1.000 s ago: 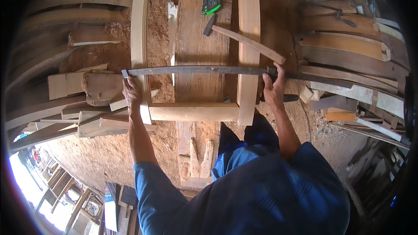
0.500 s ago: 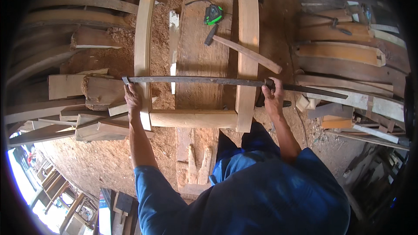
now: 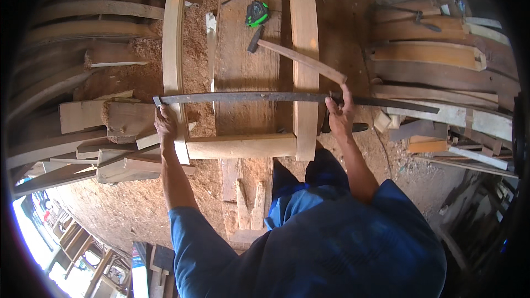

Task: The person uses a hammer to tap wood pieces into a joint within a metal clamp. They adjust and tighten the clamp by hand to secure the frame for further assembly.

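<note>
A long dark metal bar clamp (image 3: 243, 97) lies crosswise over a pale wooden frame (image 3: 305, 33), a little beyond its near crosspiece (image 3: 240, 147). My left hand (image 3: 165, 126) is closed at the clamp's left end, by the small end jaw just outside the frame's left rail. On the other side, my right hand (image 3: 342, 117) grips the clamp near its sliding jaw, beside the right rail. Its thumb is on the bar and one finger points up toward the end of the hammer handle. The hammer (image 3: 303, 62) rests slantwise over the right rail.
A black and green tape measure (image 3: 257, 14) sits on the wide plank (image 3: 248, 66) inside the frame. Stacked boards line the left (image 3: 99, 11) and the right (image 3: 425, 55). Sawdust covers the ground, and a thin cord (image 3: 381, 149) runs at the right.
The view has shifted slightly, so the frame and tools appear farther left. A finger of my right hand has stretched upward off the clamp. Both hands remain at the clamp.
</note>
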`<state>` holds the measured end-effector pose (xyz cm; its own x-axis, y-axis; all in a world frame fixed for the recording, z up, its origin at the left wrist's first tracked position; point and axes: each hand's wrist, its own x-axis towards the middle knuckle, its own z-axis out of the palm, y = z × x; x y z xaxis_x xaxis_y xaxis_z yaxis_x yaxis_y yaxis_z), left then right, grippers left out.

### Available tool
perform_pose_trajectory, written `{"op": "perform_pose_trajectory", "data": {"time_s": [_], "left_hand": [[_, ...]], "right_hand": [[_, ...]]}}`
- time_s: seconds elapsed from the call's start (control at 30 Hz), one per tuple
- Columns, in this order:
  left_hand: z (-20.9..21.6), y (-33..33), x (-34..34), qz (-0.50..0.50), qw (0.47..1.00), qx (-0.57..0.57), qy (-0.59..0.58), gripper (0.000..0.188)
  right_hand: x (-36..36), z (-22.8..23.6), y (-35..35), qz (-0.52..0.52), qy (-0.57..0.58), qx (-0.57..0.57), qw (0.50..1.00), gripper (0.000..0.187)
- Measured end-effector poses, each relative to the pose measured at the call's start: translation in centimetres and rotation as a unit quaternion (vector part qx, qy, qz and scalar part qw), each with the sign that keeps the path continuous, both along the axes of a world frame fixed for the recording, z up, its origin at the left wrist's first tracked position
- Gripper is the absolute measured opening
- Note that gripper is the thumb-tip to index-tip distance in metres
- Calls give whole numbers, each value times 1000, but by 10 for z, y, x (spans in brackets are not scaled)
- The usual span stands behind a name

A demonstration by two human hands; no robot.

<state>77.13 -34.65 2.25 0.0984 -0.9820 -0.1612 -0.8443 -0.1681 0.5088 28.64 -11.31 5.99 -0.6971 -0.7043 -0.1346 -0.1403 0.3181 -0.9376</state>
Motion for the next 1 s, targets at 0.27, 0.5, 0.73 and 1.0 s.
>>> {"op": "perform_pose_trajectory", "data": {"time_s": [0.27, 0.5, 0.73, 1.0], "left_hand": [[0, 2, -2, 5, 1000, -28, -3, 58], [19, 3, -25, 46, 997, -46, -35, 65], [25, 8, -32, 57, 994, -54, -76, 57], [25, 8, -32, 54, 995, -53, -72, 55]], "right_hand": [[-4, 25, -4, 53, 116, 61, 990, 56], [-6, 11, 5, 141, 186, 75, 969, 69], [-12, 37, 0, 168, 295, 8, 941, 69], [-73, 70, 69, 475, 387, 297, 733, 53]]}}
